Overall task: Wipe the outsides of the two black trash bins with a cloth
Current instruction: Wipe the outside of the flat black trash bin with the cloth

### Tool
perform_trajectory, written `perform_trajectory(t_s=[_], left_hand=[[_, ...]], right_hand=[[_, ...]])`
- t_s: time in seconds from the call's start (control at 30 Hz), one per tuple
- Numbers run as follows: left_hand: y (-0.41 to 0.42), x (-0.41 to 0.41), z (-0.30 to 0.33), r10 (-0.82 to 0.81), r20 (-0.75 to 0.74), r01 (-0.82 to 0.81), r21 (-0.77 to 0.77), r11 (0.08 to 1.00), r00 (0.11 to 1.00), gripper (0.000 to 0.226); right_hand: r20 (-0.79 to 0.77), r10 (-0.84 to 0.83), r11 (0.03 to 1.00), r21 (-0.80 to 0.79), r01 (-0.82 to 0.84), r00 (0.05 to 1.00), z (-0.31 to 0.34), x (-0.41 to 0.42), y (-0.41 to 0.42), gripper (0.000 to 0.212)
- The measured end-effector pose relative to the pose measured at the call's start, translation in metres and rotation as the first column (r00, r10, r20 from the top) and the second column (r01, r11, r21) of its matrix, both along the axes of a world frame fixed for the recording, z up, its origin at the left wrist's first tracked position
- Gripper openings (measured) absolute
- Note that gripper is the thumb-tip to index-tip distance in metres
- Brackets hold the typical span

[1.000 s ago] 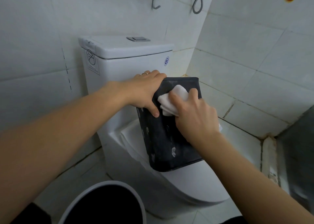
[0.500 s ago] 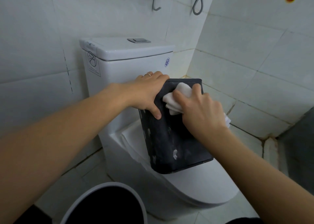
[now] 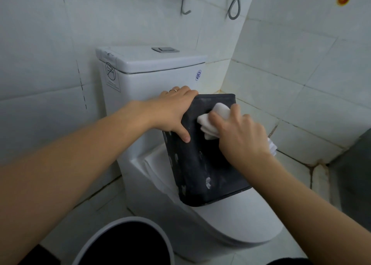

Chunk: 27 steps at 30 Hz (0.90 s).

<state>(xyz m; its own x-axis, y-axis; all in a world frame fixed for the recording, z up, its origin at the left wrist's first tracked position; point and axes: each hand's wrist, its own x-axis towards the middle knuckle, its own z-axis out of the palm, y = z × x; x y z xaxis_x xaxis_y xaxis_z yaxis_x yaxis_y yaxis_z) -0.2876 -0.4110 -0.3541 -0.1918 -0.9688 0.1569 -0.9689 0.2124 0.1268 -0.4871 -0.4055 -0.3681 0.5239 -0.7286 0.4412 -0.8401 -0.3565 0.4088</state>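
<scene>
A rectangular black trash bin [image 3: 202, 164], marked with pale spots, stands tilted on the shut toilet lid. My left hand [image 3: 176, 112] grips its upper left edge, thumb curled down the front face. My right hand [image 3: 239, 136] holds a folded white cloth [image 3: 212, 122] and presses it against the upper front face of the bin. A second bin [image 3: 128, 244], round with a pale rim and black inside, sits at the bottom of the view, partly cut off.
The white toilet [image 3: 230, 224] with its cistern [image 3: 152, 71] fills the corner between tiled walls. A metal hook [image 3: 185, 1] and a hose [image 3: 235, 3] hang on the wall above. A dark grey panel [image 3: 355, 176] stands at the right edge.
My right hand with the cloth has shifted slightly to the right and up along the bin's face. My left hand keeps its grip on the bin.
</scene>
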Motion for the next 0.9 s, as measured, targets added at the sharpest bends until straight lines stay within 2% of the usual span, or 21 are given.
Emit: perform_trajectory(t_s=[0.1, 0.23, 0.33, 0.47, 0.53, 0.67, 0.73, 0.9], left_hand=[[0.000, 0.000, 0.002, 0.007, 0.009, -0.007, 0.008, 1.000, 1.000, 0.124], [0.000, -0.003, 0.002, 0.016, 0.008, -0.016, 0.004, 1.000, 1.000, 0.119], [0.001, -0.004, 0.002, 0.012, 0.002, -0.012, 0.000, 1.000, 1.000, 0.119], [0.001, -0.005, 0.006, -0.009, 0.012, 0.009, 0.008, 1.000, 1.000, 0.119], [0.002, -0.006, 0.007, -0.011, 0.016, 0.010, 0.014, 1.000, 1.000, 0.119], [0.000, -0.008, 0.007, -0.001, 0.025, 0.000, 0.029, 1.000, 1.000, 0.121], [0.000, -0.009, 0.007, 0.008, 0.022, -0.008, 0.030, 1.000, 1.000, 0.124], [0.000, -0.019, 0.002, 0.016, 0.045, -0.015, -0.023, 1.000, 0.999, 0.128]], right_hand=[[-0.019, -0.066, 0.998, 0.018, 0.066, 0.998, 0.005, -0.001, 0.000, 0.030], [-0.058, 0.025, 0.991, -0.127, -0.032, 0.998, -0.002, 0.022, 0.014, 0.019], [-0.097, 0.067, 0.977, -0.197, -0.085, 0.993, -0.005, 0.025, 0.015, 0.023], [-0.085, 0.001, 0.995, -0.102, -0.009, 0.996, 0.001, 0.002, 0.004, 0.024], [0.004, -0.043, 0.999, 0.003, 0.043, 0.999, 0.000, -0.011, -0.004, 0.029], [0.198, -0.045, 0.988, 0.152, 0.015, 0.979, -0.012, -0.027, -0.003, 0.044], [0.229, -0.027, 0.982, 0.189, -0.018, 0.973, -0.024, -0.032, 0.001, 0.052], [0.365, 0.003, 0.974, 0.209, -0.085, 0.931, -0.038, -0.041, 0.004, 0.054]])
